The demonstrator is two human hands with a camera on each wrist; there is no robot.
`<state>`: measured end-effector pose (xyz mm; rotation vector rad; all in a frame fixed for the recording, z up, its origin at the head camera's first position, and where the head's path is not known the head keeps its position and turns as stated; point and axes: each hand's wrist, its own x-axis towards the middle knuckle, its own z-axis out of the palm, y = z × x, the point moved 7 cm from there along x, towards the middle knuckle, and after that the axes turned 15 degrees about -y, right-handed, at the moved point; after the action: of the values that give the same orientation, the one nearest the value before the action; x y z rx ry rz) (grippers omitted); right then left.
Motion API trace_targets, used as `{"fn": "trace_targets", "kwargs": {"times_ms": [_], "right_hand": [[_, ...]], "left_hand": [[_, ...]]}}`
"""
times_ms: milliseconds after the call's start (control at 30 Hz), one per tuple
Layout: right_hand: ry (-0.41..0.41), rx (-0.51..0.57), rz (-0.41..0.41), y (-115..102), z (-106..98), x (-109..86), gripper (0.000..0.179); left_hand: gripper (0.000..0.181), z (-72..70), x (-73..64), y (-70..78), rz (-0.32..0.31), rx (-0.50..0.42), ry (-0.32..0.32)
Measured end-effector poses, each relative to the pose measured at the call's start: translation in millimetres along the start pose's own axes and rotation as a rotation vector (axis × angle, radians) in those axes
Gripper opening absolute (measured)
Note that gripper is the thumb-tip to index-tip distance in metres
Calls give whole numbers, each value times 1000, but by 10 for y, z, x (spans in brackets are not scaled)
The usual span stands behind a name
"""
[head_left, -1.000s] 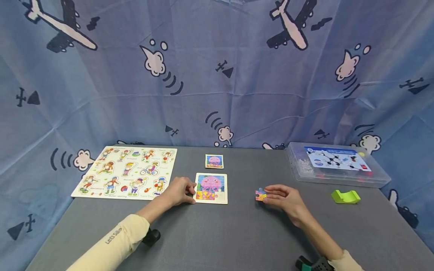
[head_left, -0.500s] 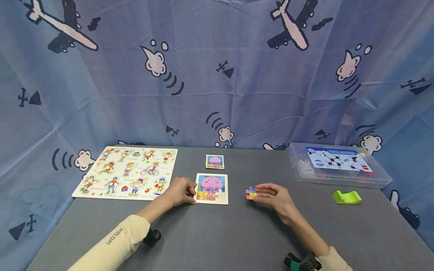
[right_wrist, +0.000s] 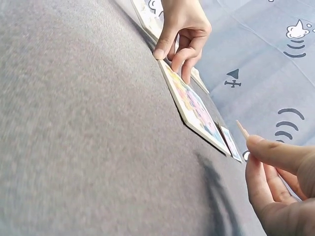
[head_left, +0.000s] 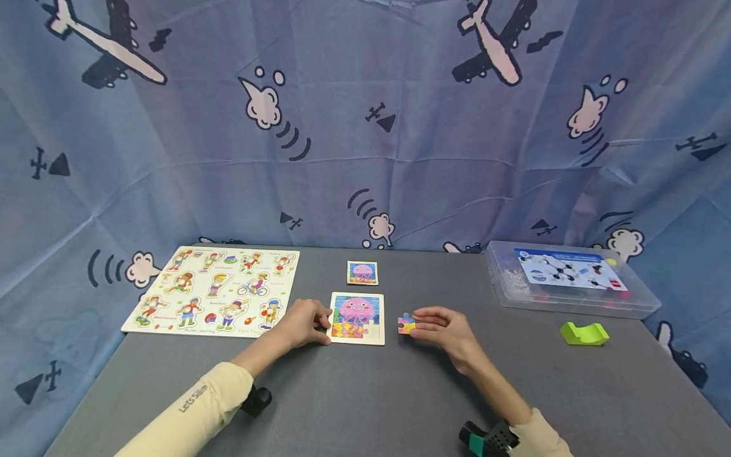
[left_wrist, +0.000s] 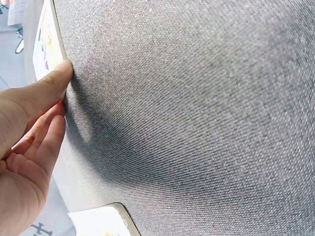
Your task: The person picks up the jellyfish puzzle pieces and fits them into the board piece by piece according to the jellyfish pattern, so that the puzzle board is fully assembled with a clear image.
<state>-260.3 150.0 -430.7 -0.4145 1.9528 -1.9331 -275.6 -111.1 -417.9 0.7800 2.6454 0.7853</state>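
Observation:
My left hand (head_left: pixel 301 324) holds the left edge of a cream-framed jigsaw board (head_left: pixel 356 341) with a pink jellyfish picture. A pale gap shows at the picture's lower right. In the left wrist view, the thumb lies at the board's edge (left_wrist: pixel 58 42) with the fingers bent beside it. To the right of the board, my right hand (head_left: pixel 448 333) pinches a pink, yellow and blue jigsaw piece (head_left: pixel 406 324) between thumb and fingers. The right wrist view shows this piece edge-on as a thin sliver (right_wrist: pixel 242 129), raised above the grey table.
A small jellyfish picture card (head_left: pixel 362 273) lies behind the board. At left is a large cream board of sports figures (head_left: pixel 197 289). A clear plastic box (head_left: pixel 571 279) stands at the back right, with a green curved block (head_left: pixel 584 333) in front. A patterned curtain (head_left: pixel 365 127) hangs behind the table.
My right hand has moved left with the jigsaw piece, bringing it closer to the jellyfish board. The left hand stays at the board's left edge.

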Motion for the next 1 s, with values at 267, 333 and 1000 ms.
{"fn": "trace_targets", "kwargs": {"times_ms": [267,333,1000], "right_hand": [[17,14,29,36,102,96,46],[20,11,36,49,126,121,46],[-37,14,15,86,374,364,42]], "left_hand": [[21,5,-7,-4,-5,6,2],[21,5,-8,-5,-6,3,1],[20,1,5,-23,-7,-16,-5]]}}
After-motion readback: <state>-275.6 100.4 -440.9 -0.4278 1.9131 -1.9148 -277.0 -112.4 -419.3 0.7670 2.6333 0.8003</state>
